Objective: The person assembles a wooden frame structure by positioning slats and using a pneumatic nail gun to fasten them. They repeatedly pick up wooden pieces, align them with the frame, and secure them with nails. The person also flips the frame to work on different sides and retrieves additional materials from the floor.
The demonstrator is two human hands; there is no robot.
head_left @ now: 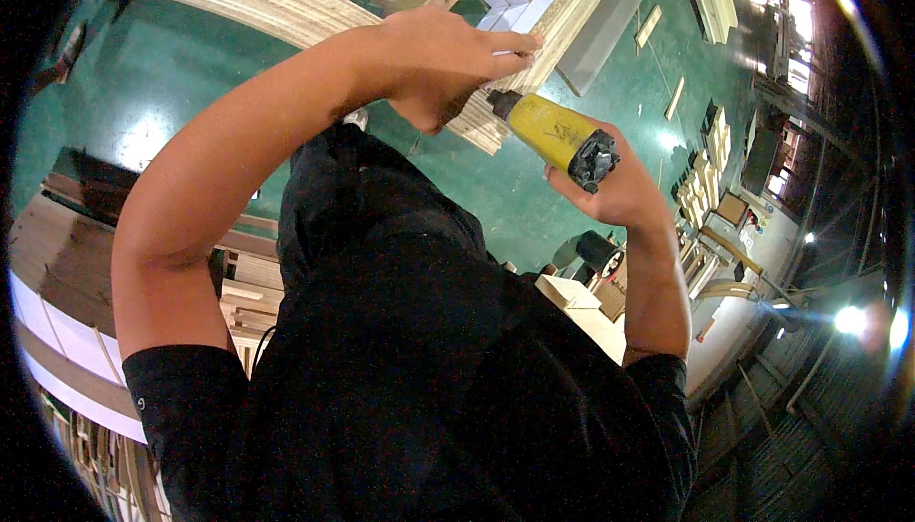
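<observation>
the right hand's (620,188) fingers wrap a yellow tool (553,131), the left hand's (443,55) spread over timber (583,5), seemingly steadying it; careful aim matters.

Room above green floor (510,203), layered boards (262,0) blocking ahead

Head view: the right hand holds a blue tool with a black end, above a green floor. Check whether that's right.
Not quite: the tool in the right hand is yellow, not blue, as the head view shows. The black end and green floor stand.
</observation>
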